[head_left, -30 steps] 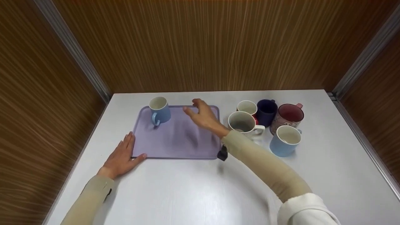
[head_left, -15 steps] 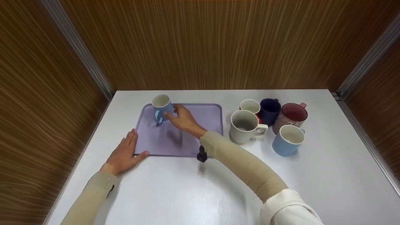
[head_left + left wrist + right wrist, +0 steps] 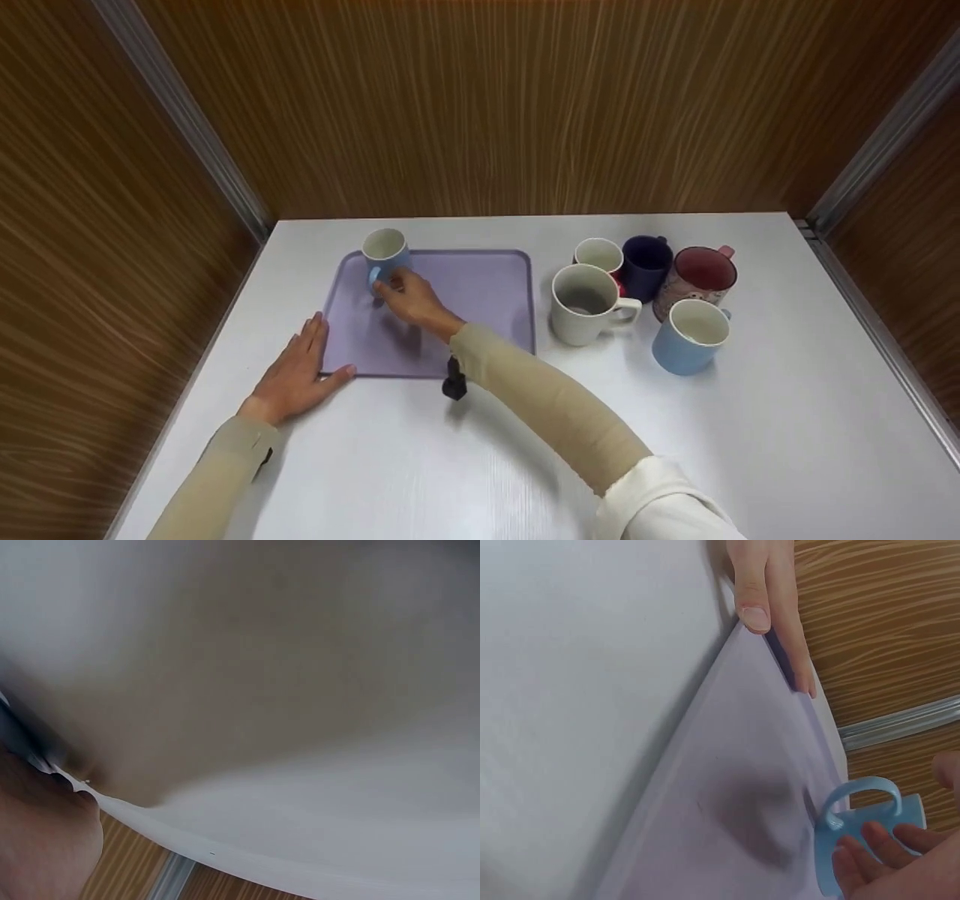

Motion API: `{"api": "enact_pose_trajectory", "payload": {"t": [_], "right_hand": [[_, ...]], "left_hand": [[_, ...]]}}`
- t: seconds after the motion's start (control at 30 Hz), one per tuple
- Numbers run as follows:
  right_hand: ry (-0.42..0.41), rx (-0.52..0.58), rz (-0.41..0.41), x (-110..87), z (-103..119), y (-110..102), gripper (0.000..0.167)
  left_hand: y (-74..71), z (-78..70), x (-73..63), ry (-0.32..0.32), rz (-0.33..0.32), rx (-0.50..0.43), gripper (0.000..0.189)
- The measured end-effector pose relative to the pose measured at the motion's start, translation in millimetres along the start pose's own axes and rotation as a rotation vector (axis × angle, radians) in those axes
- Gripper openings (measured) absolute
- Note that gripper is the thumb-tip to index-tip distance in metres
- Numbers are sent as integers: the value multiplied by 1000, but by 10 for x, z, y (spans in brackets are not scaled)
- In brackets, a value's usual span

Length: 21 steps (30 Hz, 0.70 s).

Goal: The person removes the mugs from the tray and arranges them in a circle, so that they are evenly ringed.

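A light blue mug (image 3: 385,259) stands upright on the lilac tray (image 3: 480,300), at its far left corner. My right hand (image 3: 412,296) is at the front of this mug, thumb close by the handle in the head view. From the right wrist, bent fingers (image 3: 877,859) overlap the mug's side; the thumb stands apart from them and the handle (image 3: 862,784) shows whole. My left hand (image 3: 292,379) rests with fingers extended at the tray's near left corner, the thumb along its front edge. The left wrist view shows mostly blurred white table.
On the table right of the tray, several mugs stand close together: a white mug (image 3: 581,315), a white-and-red mug (image 3: 600,255), a dark blue mug (image 3: 645,277), a pink mug (image 3: 694,289) and a second light blue mug (image 3: 684,349). Wood-grain panels (image 3: 480,112) enclose the table behind and at both sides.
My right hand has moved left across the tray to the light blue mug, then from its right side round to its front near the handle. The left hand and the other mugs stay put.
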State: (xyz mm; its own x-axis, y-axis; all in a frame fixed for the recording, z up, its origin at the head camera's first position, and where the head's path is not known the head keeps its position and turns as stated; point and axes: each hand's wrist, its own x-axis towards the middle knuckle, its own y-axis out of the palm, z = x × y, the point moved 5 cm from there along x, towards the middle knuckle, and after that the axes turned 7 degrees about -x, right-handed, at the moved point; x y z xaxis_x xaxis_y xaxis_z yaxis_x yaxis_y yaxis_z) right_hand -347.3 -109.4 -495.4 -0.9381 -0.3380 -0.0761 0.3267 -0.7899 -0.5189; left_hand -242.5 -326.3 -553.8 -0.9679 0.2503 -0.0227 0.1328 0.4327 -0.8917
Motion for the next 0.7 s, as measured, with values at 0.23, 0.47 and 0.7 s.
{"api": "enact_pose_trajectory", "payload": {"t": [0.23,0.47,0.7], "right_hand": [[-10,183,90,50,-34,208,44],[81,337,125,46,-88,275,43],[139,375,45,40,-112,215,22]], "left_hand": [[-13,-8,-5,-1,-2,-7,105],[-14,-29,-12,5,-7,-3,105],[-12,-16,1,2,-10,3,105]]}}
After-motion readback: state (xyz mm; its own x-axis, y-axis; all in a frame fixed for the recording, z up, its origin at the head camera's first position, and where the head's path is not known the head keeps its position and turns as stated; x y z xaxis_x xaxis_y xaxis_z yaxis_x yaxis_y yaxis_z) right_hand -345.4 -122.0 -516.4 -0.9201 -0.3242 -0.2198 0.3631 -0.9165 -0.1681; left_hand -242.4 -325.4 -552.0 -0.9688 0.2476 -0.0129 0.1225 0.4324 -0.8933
